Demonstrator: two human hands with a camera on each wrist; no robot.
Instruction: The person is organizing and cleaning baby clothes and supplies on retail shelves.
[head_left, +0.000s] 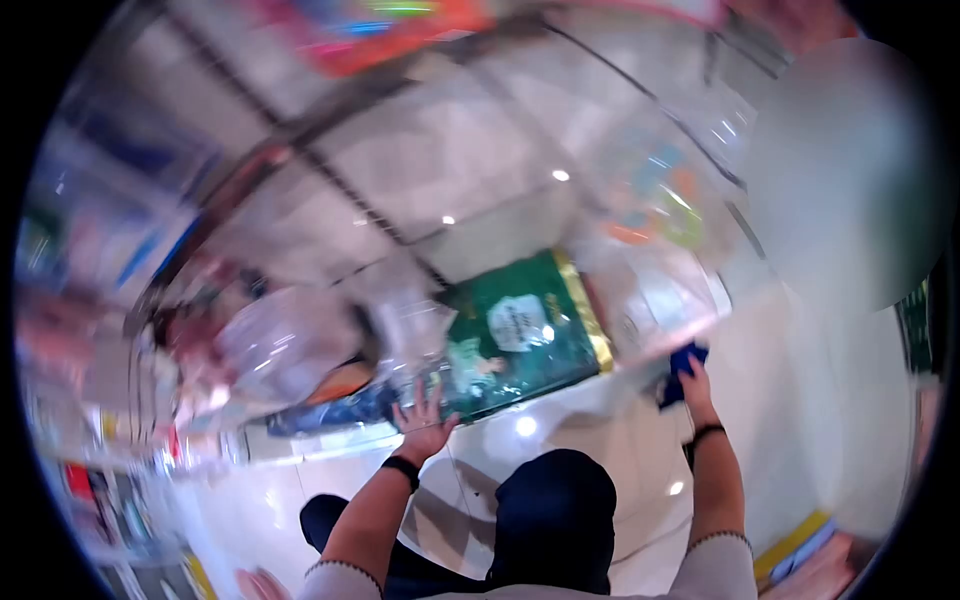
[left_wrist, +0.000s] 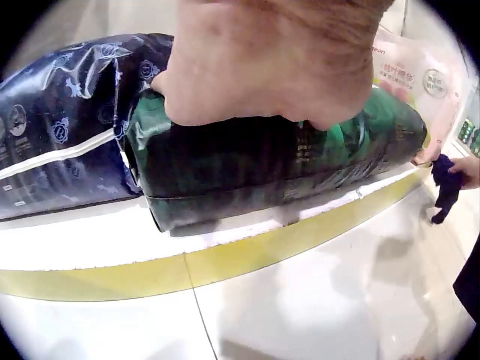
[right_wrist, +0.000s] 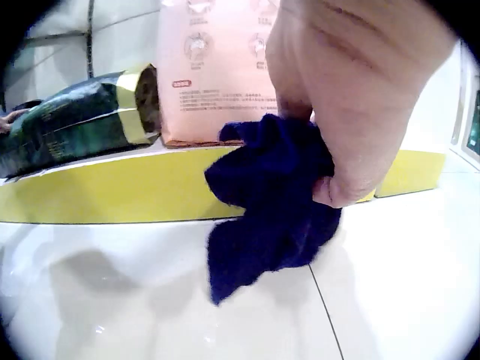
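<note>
My left hand rests with spread fingers on the near left end of a green package with a gold edge, which lies flat on a low shelf. In the left wrist view the hand covers the top of the green package, beside a dark blue package. My right hand pinches a crumpled dark blue cloth. The right wrist view shows the cloth hanging from the hand, in front of the shelf's yellow edge and a pink package.
White floor tiles lie below the shelf's yellow front strip. Clear-wrapped goods sit at the shelf's left in the head view. Blurred shelving stands further left, and a large pale blurred shape covers the upper right.
</note>
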